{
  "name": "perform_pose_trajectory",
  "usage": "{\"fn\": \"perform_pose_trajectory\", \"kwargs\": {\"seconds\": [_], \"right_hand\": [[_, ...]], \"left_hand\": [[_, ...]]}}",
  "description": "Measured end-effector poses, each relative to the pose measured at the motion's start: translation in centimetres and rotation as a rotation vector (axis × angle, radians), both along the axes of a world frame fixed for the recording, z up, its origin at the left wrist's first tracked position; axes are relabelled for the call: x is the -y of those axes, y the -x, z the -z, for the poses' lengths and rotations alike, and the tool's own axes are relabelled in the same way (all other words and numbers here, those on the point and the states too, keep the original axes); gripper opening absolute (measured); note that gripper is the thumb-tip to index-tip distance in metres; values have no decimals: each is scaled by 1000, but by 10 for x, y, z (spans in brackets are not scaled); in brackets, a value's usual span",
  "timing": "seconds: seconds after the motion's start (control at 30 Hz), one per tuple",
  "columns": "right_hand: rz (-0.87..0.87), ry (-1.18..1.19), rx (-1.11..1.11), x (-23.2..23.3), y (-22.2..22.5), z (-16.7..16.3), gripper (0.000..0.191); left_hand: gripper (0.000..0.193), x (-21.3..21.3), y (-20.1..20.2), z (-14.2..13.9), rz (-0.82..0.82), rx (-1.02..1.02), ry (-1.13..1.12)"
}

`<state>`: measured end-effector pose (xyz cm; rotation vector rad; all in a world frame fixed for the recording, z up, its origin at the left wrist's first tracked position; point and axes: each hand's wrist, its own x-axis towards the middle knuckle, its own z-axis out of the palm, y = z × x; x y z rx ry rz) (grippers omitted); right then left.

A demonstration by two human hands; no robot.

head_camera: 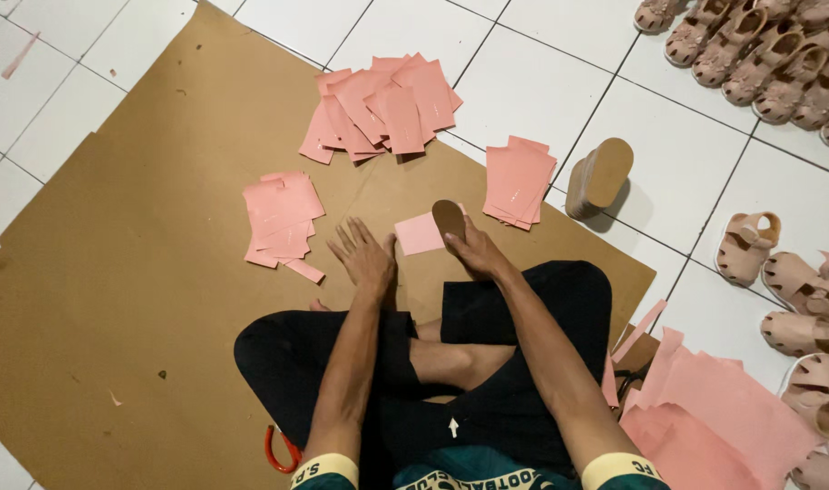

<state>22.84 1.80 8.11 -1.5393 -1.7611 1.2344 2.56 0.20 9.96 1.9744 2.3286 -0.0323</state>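
Note:
I sit cross-legged on a brown cardboard sheet (133, 272) laid on white floor tiles. My left hand (364, 257) lies flat on the cardboard, fingers spread, empty, just left of a small pink paper piece (418, 234). My right hand (473, 249) holds a brown oval sole-shaped cutout (448, 218) down onto that pink piece.
Piles of cut pink pieces lie at the left (278, 220), the top (382, 107) and the right (518, 181). A stack of brown soles (598, 178) stands on the tiles. Pink sandals (768, 63) line the right side. Larger pink sheets (714, 399) lie by my right knee. Red-handled scissors (278, 451) rest near my left leg.

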Motion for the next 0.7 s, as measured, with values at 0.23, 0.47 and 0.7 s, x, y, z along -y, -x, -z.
{"fn": "perform_pose_trajectory", "kwargs": {"seconds": [0.23,0.47,0.7], "right_hand": [[0,32,29,3,-2,1,80],[19,27,14,3,6,-6,73],[698,158,-925,11,-24,-10,48]], "left_hand": [[79,2,8,17,165,192,-95],[66,-2,19,7,201,272,-144],[38,2,-12,17,247,472,-262]]}}
